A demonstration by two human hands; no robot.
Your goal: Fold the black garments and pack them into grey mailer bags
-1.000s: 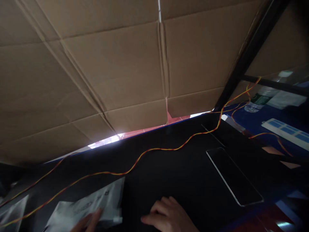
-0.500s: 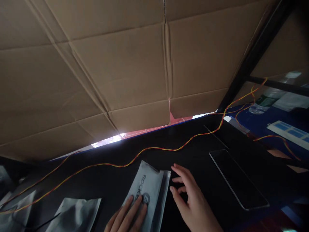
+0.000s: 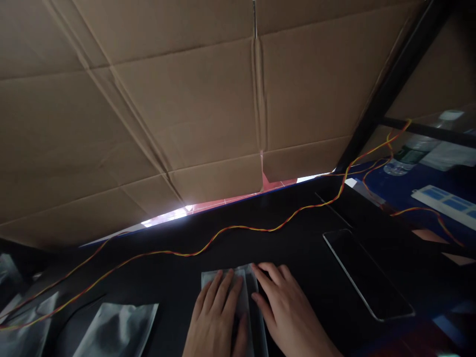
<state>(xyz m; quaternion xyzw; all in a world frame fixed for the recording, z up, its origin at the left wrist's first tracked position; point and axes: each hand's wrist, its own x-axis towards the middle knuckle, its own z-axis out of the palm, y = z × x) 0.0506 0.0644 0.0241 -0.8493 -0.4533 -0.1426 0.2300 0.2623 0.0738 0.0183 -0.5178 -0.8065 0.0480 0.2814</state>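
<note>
Touching pouch (image 3: 250, 297) on worktop (image 3: 290, 248), lower centre of frame: left hand (image 3: 211, 322) flat on top, right hand (image 3: 292, 312) at right edge, thumb and index apart. Probably light, limp, slippery; contents hidden. Best hold likely right edge strip.

My bare left hand (image 3: 217, 317) had slim, tapering fingers and a smooth back. My bare right hand (image 3: 292, 310) looked just as slender, with an uncovered wrist (image 3: 322, 344) below it. My nails were too dim to make out clearly.
</note>
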